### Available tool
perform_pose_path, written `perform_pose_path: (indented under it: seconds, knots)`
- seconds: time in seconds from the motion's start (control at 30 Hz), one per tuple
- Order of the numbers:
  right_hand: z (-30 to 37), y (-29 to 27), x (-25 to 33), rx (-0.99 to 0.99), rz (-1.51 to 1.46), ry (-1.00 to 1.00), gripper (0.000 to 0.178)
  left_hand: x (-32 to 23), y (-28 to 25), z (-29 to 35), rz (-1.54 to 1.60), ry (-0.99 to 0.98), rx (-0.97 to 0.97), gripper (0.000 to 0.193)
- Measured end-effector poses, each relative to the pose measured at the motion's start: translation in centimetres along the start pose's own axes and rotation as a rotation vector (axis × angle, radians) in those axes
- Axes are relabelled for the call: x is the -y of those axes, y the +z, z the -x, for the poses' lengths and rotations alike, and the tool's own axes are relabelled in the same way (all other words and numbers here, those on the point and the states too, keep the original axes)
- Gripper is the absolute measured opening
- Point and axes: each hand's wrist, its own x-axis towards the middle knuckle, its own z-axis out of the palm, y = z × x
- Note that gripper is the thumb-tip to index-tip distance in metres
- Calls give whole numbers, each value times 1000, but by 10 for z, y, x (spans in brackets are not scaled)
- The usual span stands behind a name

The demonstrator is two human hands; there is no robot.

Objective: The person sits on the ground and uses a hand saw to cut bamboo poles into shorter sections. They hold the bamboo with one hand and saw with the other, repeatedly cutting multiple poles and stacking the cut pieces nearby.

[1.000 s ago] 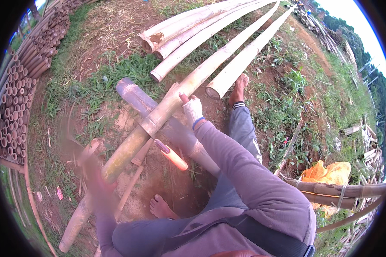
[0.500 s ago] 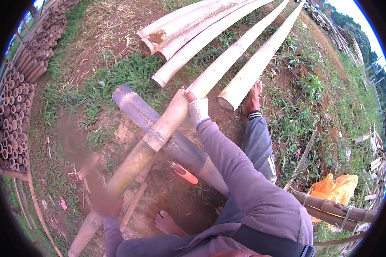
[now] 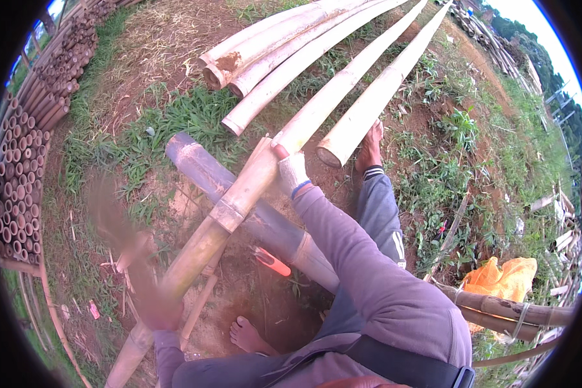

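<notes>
A thick bamboo pole (image 3: 204,242) slants from lower left to the middle, across a darker bamboo log (image 3: 275,223). My right hand (image 3: 294,173), in a white glove with a blue cuff, is closed around its upper part; the thumb shows on top and most fingers are hidden. Lower down, my left hand (image 3: 165,315) is wrapped over the same pole, partly veiled by a brown blur. An orange-handled tool (image 3: 273,262) rests beside the log, between my arms. Beyond the right hand a pale bamboo length (image 3: 320,107) runs in line with the pole; whether they join I cannot tell.
Several pale bamboo poles (image 3: 275,83) lie ahead, with another (image 3: 355,123) beside my foot. Cut bamboo is stacked at the left (image 3: 19,181). At the right are an orange sack (image 3: 501,279) and a tied bamboo rail (image 3: 498,309). Thin sticks (image 3: 199,307) stand under the pole.
The whole view has shifted slightly, so most things sit a little farther left. Both hands keep their places on the bamboo pole.
</notes>
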Motion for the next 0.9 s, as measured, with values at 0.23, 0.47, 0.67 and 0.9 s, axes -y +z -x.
perform_pose_path:
  seconds: [0.23, 0.47, 0.67, 0.9]
  knots:
    - [28, 22, 21, 106, 247, 84, 67, 30, 5, -15, -53, -98, 218, 87]
    - [178, -113, 26, 659, 902, -363, 44, 33, -4, -23, 60, -76, 307, 84]
    - [287, -54, -9, 508, 1730, -497, 65, 25, -17, -34, 81, -98, 405, 81]
    - [290, -33, 30, 503, 651, 136, 23, 29, -19, -34, 75, -105, 412, 80]
